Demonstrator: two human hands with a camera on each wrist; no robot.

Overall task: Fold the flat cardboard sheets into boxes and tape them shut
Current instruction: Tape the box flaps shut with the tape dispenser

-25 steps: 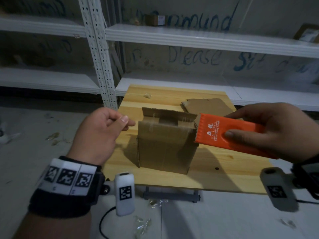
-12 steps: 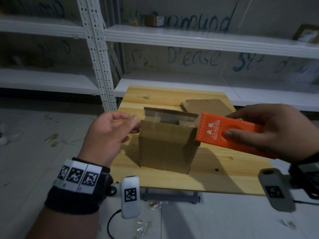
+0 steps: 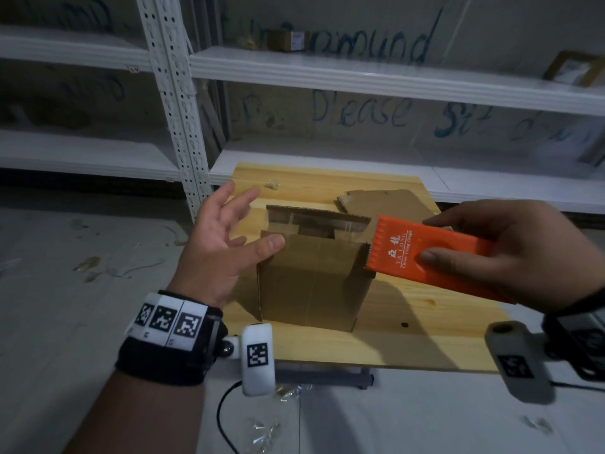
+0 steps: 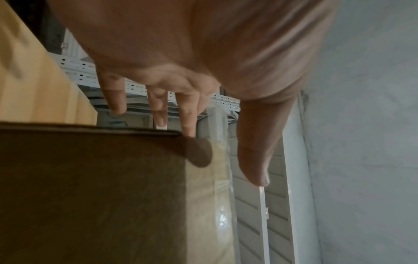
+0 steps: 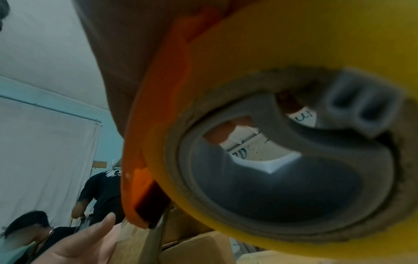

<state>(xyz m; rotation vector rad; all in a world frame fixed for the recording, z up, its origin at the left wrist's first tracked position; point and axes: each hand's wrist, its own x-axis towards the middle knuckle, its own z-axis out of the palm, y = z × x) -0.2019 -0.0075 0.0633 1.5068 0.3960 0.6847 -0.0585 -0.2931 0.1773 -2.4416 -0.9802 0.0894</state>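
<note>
Behind the tape dispenser (image 3: 422, 253), box (image 3: 311, 280) corner hidden.

The orange tape dispenser (image 3: 429, 257) carries white print on its flat face: two Chinese characters, then "YA LONG" beneath them, and a smaller line under that which seems to begin "Cutter" but is too fine to read fully. On the wall (image 3: 360, 109) behind the white shelves, blue handwriting reads "Please" and, further right, what looks like "sit"; the scrawl above the upper shelf cannot be made out. Black-and-white square code markers sit on the left wristband (image 3: 170, 319).
</note>
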